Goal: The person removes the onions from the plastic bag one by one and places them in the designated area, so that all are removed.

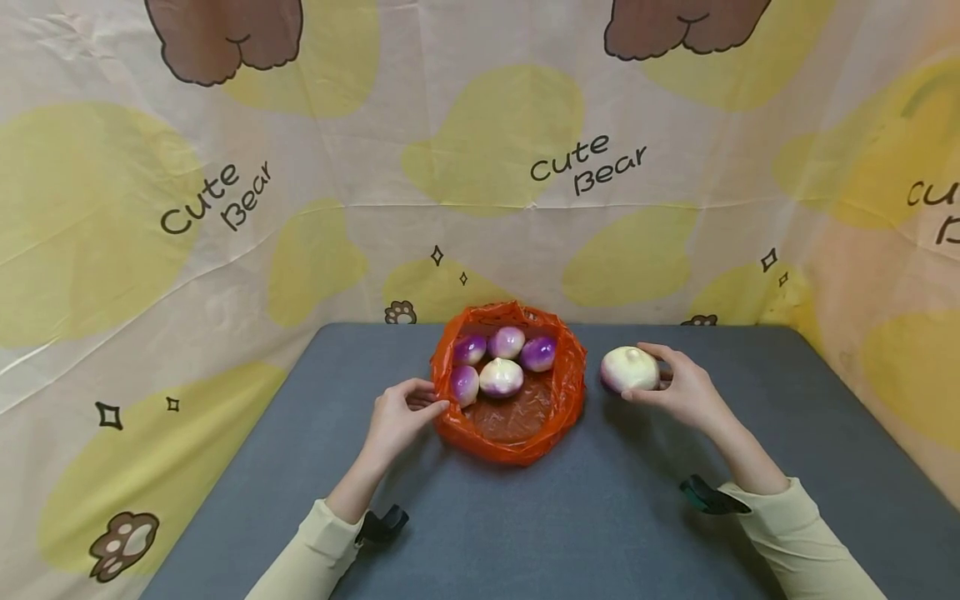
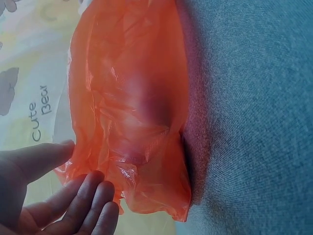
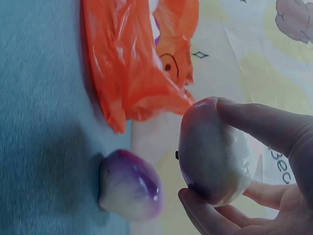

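Note:
An orange-red plastic bag [image 1: 504, 452] stands with its mouth wide and its rim rolled outward. Several glossy purple-and-white turnips [image 1: 501, 377] lie inside, toward its back and left. My left hand [image 1: 401, 414] holds the bag's left rim between thumb and fingers; the left wrist view shows the thumb at the bag's edge. To the right of the bag, my right hand [image 1: 684, 390] grips a turnip [image 3: 215, 152], thumb on one side and fingers on the other, raised above the table. Another turnip [image 3: 129, 186] shows on the table in the right wrist view; the head view does not clearly show it.
A grey-blue cloth-covered table [image 1: 480, 533] lies under everything. Behind and beside it hangs a printed curtain [image 1: 480, 150] with yellow patches and bear drawings. Black straps [image 1: 382, 525] sit on both wrists.

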Motion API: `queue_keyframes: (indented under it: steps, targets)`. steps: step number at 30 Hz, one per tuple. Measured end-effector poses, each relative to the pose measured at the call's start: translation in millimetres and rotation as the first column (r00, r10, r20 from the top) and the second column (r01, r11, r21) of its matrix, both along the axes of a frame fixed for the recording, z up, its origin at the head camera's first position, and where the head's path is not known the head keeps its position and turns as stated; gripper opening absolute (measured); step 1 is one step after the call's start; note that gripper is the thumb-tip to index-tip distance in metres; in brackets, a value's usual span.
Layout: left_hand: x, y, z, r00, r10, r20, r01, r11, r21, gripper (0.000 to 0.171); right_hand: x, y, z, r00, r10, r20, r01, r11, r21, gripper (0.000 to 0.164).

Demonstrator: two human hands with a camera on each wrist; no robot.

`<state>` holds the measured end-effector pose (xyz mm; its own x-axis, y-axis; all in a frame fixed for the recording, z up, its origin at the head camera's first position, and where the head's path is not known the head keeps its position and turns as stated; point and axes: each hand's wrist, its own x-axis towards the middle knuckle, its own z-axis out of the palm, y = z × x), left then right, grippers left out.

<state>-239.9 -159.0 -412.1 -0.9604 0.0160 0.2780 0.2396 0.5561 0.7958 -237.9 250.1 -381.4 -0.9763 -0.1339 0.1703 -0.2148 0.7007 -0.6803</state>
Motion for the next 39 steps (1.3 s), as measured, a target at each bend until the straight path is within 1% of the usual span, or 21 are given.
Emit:
queue_keyframes:
  steps: [6,10,21,27,35,39]
  targets:
    - [-0.4,-0.6,-0.6,1.000,-0.002,-0.005,0.002,1.000,-0.002,0.026,0.7,12.8,1.3,0.999,-0.031,0.016,0.031,0.999,0.018,0.085]
    - [-2.0,-0.9,-0.2,1.000,-0.001,0.014,0.001,1.000,0.003,0.026,0.9,21.0,1.7,0.999,-0.052,0.013,0.051,0.998,0.026,0.086]
    - [-0.4,-1.2,2.3,0.999,-0.002,0.041,0.001,1.000,0.017,0.027,0.6,43.5,-0.6,0.995,-0.100,-0.015,0.101,0.992,0.074,0.083]
    - [1.4,-1.0,4.6,0.998,0.009,0.066,-0.010,1.000,0.013,0.027,-1.7,54.6,-5.1,0.991,-0.131,-0.009,0.132,0.988,0.081,0.083]
    - [1.6,-1.1,4.4,0.998,0.012,0.064,-0.013,1.000,0.014,0.027,-7.3,66.9,-18.1,0.983,-0.177,-0.049,0.182,0.978,0.099,0.082]
    - [2.0,-1.0,4.1,0.998,0.008,0.061,-0.009,1.000,0.018,0.027,-10.9,72.2,-23.9,0.980,-0.193,-0.040,0.196,0.975,0.107,0.084]
